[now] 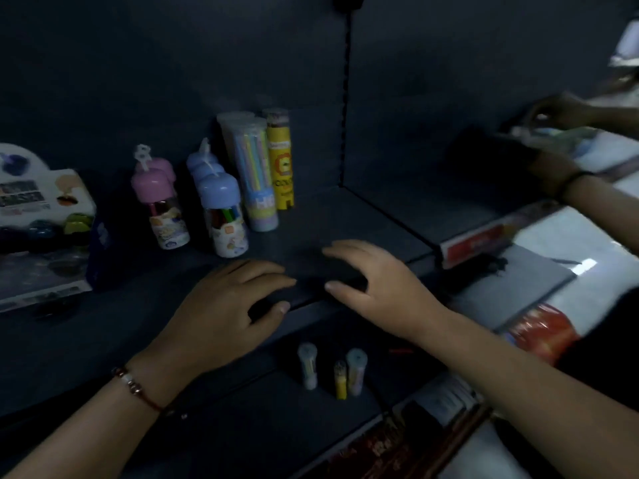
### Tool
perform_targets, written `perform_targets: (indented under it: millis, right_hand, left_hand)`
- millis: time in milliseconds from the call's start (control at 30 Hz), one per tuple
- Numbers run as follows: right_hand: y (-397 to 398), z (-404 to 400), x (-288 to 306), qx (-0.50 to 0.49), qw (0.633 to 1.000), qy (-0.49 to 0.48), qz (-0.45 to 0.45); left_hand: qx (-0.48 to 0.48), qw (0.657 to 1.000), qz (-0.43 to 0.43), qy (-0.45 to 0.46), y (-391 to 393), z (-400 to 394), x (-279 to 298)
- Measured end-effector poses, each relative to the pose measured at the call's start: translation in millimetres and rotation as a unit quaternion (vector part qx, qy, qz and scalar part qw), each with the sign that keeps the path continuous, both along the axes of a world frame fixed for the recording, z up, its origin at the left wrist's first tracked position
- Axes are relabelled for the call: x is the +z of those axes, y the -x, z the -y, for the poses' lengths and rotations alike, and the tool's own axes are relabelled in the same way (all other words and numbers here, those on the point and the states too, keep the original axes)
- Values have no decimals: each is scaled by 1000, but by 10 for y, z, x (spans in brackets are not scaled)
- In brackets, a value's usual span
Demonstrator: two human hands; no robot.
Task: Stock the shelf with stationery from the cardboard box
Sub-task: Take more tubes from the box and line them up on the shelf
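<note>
Hardly anything legible. On the yellow tube [281, 160], standing at about eleven o'clock from the frame's middle, dark print near the lower part, possibly "COLO", too blurred to confirm; a small label band higher up, unreadable. On the pastel pencil tube [257, 174] just beside it at nine o'clock, large pale letters near the base, not decipherable. On the red price strip [479, 242] at three o'clock along the shelf edge, print too smeared to read. On the boxed set [41, 216] at nine o'clock, blurred printing only.
</note>
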State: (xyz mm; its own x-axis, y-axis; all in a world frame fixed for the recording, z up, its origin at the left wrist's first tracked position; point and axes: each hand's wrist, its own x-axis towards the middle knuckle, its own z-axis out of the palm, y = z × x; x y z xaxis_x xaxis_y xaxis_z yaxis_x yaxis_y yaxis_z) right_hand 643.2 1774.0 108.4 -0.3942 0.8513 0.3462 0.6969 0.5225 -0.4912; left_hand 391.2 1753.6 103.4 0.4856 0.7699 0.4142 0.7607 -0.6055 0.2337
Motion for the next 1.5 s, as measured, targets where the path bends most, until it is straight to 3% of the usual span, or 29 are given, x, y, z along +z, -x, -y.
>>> perform_targets:
  millis: [133,300,367,533,667,800,1000,1100,1233,1333,1400,1500]
  right_hand:
    - [-621,1135,-342,-137,990,23,30]
    - [-1078,2829,-1135,-341,931,131,9]
    - [-1125,3579,-1463,-432,883,180,-23]
    - [-1047,5359,-2116,-627,718,275,-124]
    - [-986,6458,-2488,-695,599,357,-173]
    - [-1169,7234,-2908,-728,509,400,-227]
    - [-1896,8166,-4006,-696,463,477,-271]
    - [-2383,8520,-4843,-674,458,509,-277]
    - [-2909,8746,-6291,-648,461,545,-264]
    - [-3159,8784,-7502,-645,425,550,-316]
    - [-3218,8802,-8292,-663,382,539,-353]
    - [-3185,8807,-9349,-695,331,518,-372]
  left_hand:
    - [-136,990,37,11,-336,322,-95]
    - [-273,953,-37,125,-1206,897,-761]
    - [-329,924,-72,181,-1596,1247,-1111]
    - [-437,834,-183,284,-2424,2371,-1813]
    - [-505,761,-269,306,-3050,3284,-2204]
    - [-537,703,-342,316,-3718,4167,-2568]
    - [-454,653,-435,421,-4672,5310,-3735]
    - [-369,628,-444,522,-4979,5790,-4657]
    - [-287,620,-446,578,-5266,6333,-6260]
    - [-213,618,-449,610,-5357,6664,-7621]
    - [-170,620,-437,629,-5350,6854,-8526]
    - [-72,646,-394,650,-5321,7116,-9598]
